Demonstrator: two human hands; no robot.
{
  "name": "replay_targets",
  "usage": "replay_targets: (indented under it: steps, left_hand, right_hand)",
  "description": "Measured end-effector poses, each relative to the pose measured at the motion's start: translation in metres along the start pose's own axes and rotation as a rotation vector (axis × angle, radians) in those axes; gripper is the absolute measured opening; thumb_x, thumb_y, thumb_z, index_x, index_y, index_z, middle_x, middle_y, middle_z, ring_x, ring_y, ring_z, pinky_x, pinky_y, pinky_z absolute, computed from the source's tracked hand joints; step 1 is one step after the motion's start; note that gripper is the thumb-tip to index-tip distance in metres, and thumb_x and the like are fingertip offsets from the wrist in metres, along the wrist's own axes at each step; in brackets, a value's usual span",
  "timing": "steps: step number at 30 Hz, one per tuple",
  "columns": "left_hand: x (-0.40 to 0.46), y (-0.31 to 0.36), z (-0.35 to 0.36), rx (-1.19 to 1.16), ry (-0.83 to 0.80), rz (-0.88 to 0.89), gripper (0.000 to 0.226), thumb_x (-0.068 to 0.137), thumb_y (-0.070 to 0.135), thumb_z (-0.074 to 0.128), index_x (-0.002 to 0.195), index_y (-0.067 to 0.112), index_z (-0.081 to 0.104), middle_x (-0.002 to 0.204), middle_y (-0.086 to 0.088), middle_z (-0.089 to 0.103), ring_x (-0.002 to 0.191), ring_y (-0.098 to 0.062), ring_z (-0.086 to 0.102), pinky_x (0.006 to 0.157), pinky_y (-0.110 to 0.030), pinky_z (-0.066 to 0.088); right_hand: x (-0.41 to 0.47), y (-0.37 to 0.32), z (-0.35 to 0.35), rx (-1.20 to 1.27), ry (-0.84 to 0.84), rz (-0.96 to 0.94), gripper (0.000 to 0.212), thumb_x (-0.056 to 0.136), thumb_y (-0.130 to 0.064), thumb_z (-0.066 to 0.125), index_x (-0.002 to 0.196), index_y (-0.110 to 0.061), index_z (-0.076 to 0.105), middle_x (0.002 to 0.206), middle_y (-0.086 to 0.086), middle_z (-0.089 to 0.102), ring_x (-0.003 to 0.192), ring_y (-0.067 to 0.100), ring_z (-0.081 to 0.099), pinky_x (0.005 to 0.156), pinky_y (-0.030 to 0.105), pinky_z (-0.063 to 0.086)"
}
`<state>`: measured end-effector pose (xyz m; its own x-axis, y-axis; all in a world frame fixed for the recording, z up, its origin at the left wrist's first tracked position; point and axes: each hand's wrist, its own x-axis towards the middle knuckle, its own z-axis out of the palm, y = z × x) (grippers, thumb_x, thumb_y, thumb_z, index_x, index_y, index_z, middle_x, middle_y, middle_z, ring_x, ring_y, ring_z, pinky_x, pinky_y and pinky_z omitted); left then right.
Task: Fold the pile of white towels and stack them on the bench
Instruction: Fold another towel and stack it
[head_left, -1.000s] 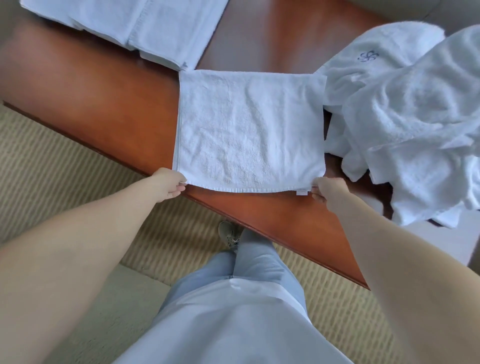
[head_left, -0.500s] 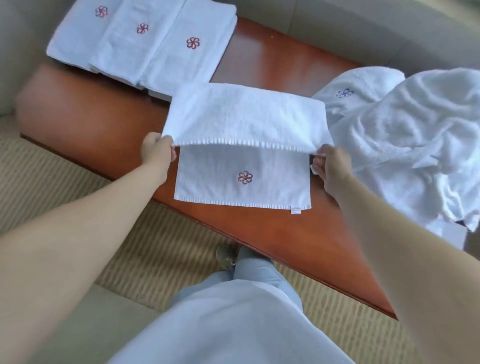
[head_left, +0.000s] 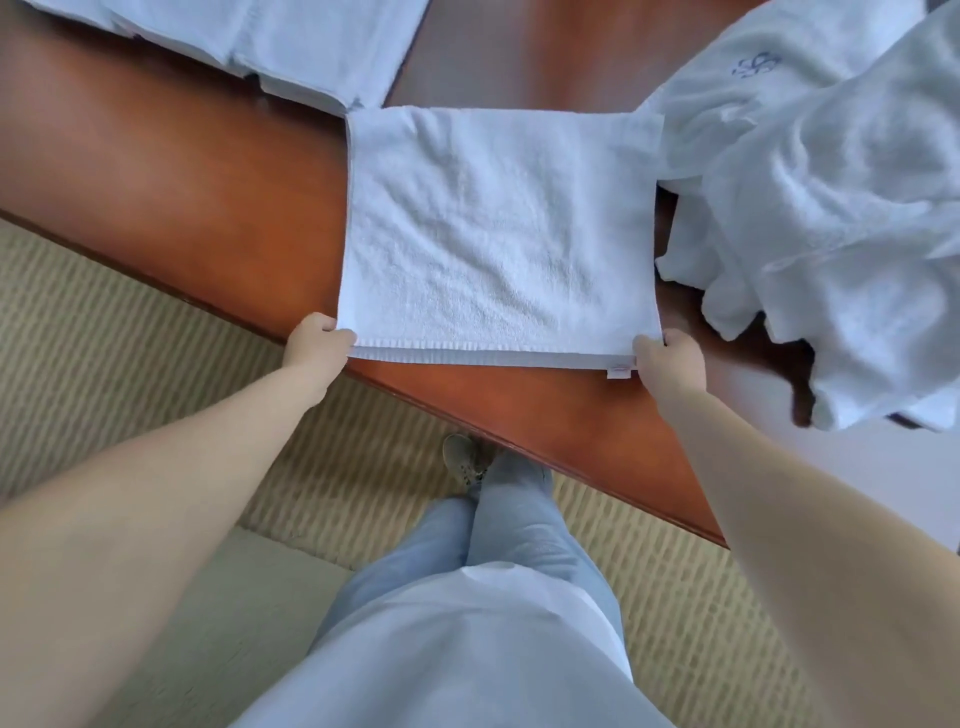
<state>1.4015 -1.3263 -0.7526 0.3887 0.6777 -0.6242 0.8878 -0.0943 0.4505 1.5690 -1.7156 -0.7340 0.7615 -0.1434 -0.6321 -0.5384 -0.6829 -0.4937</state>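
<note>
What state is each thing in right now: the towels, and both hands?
Towel: folded, lying flat on the bench.
Left hand: pinches the towel's near left corner.
Right hand: pinches its near right corner.
Folded towels: flat, side by side at far left.
Towel pile: crumpled, unfolded, at right.

Striped beige carpet (head_left: 130, 332) lies under soft daylight.

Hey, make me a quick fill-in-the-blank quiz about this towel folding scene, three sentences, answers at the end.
1. Both hands, left hand and right hand, pinch the ____ corners of the flat towel.
2. The unfolded pile lies to the towel's ____.
3. The towel lies on a ____ bench.

Answers: near; right; wooden
</note>
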Motion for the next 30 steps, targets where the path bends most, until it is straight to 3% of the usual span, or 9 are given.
replay_targets:
  steps: [2, 5, 8, 11, 15, 17, 21, 25, 30]
  left_hand:
    - [-0.005, -0.002, 0.001, 0.149, 0.039, 0.059, 0.010, 0.091, 0.020, 0.059, 0.100, 0.015, 0.060, 0.115, -0.004, 0.055, 0.075, -0.014, 0.054, 0.058, -0.031, 0.042]
    - [-0.006, -0.004, 0.006, 0.239, 0.041, 0.087, 0.011, 0.092, 0.019, 0.059, 0.101, 0.015, 0.060, 0.127, -0.002, 0.046, 0.075, -0.016, 0.052, 0.056, -0.027, 0.036]
    - [-0.003, 0.001, 0.008, 0.175, -0.020, 0.056, 0.018, 0.090, 0.019, 0.062, 0.104, 0.009, 0.063, 0.119, -0.006, 0.055, 0.090, -0.029, 0.062, 0.071, -0.034, 0.050]
    - [-0.002, 0.004, 0.009, 0.032, -0.083, 0.025, 0.026, 0.094, 0.028, 0.065, 0.101, 0.003, 0.064, 0.088, 0.001, 0.058, 0.080, -0.019, 0.059, 0.091, -0.045, 0.056]
    - [-0.001, 0.004, 0.006, -0.038, -0.093, -0.022, 0.025, 0.095, 0.022, 0.062, 0.074, 0.015, 0.050, 0.090, -0.001, 0.062, 0.086, -0.022, 0.074, 0.090, -0.042, 0.058]
    - [0.000, -0.001, 0.002, -0.104, -0.091, -0.064, 0.022, 0.093, 0.013, 0.061, 0.076, 0.014, 0.046, 0.091, -0.005, 0.056, 0.091, -0.026, 0.076, 0.096, -0.043, 0.056]
    - [-0.004, -0.013, -0.001, -0.203, -0.077, -0.095, 0.021, 0.095, 0.005, 0.058, 0.080, 0.012, 0.045, 0.093, -0.006, 0.051, 0.101, -0.023, 0.073, 0.085, -0.022, 0.055]
    - [-0.007, -0.020, 0.001, -0.260, -0.071, -0.124, 0.021, 0.095, 0.004, 0.061, 0.079, 0.011, 0.050, 0.091, -0.005, 0.054, 0.101, -0.020, 0.072, 0.102, -0.030, 0.053]
    - [-0.008, -0.016, 0.002, -0.310, -0.058, -0.124, 0.012, 0.095, 0.005, 0.066, 0.089, 0.009, 0.056, 0.108, -0.013, 0.062, 0.100, -0.018, 0.071, 0.093, -0.022, 0.054]
  right_hand:
    - [0.001, 0.003, 0.001, -0.142, 0.019, -0.025, 0.009, 0.085, -0.018, 0.050, 0.078, -0.013, 0.051, 0.094, 0.004, 0.051, 0.070, 0.024, 0.046, 0.058, 0.029, 0.036]
    - [0.004, 0.005, 0.005, -0.162, 0.043, 0.009, 0.008, 0.087, -0.016, 0.050, 0.086, -0.011, 0.056, 0.113, 0.005, 0.042, 0.068, 0.025, 0.046, 0.054, 0.028, 0.035]
    - [0.007, 0.005, 0.005, -0.011, 0.003, 0.029, 0.005, 0.082, -0.016, 0.051, 0.084, -0.012, 0.051, 0.098, 0.008, 0.049, 0.068, 0.023, 0.040, 0.056, 0.028, 0.031]
    - [0.008, 0.006, 0.001, 0.079, -0.022, 0.043, 0.014, 0.080, -0.022, 0.055, 0.075, -0.017, 0.042, 0.072, 0.000, 0.040, 0.067, 0.019, 0.031, 0.057, 0.031, 0.023]
    - [0.009, 0.010, -0.003, 0.041, -0.036, 0.061, 0.012, 0.084, -0.025, 0.055, 0.079, -0.017, 0.047, 0.076, 0.003, 0.039, 0.071, 0.020, 0.033, 0.059, 0.031, 0.025]
    - [0.012, 0.013, -0.004, 0.063, -0.047, 0.081, 0.008, 0.085, -0.024, 0.056, 0.084, -0.016, 0.059, 0.081, 0.006, 0.048, 0.074, 0.020, 0.041, 0.065, 0.032, 0.032]
    - [0.015, 0.016, -0.006, 0.092, -0.048, 0.092, 0.006, 0.083, -0.021, 0.056, 0.088, -0.022, 0.059, 0.083, 0.007, 0.050, 0.075, 0.022, 0.041, 0.070, 0.035, 0.033]
    - [0.016, 0.020, -0.008, 0.135, -0.058, 0.088, 0.005, 0.083, -0.019, 0.059, 0.087, -0.019, 0.061, 0.078, 0.009, 0.055, 0.075, 0.022, 0.044, 0.072, 0.035, 0.035]
    - [0.019, 0.021, -0.013, 0.168, -0.080, 0.087, 0.010, 0.086, -0.020, 0.064, 0.086, -0.010, 0.066, 0.082, 0.008, 0.067, 0.076, 0.023, 0.055, 0.075, 0.035, 0.045]
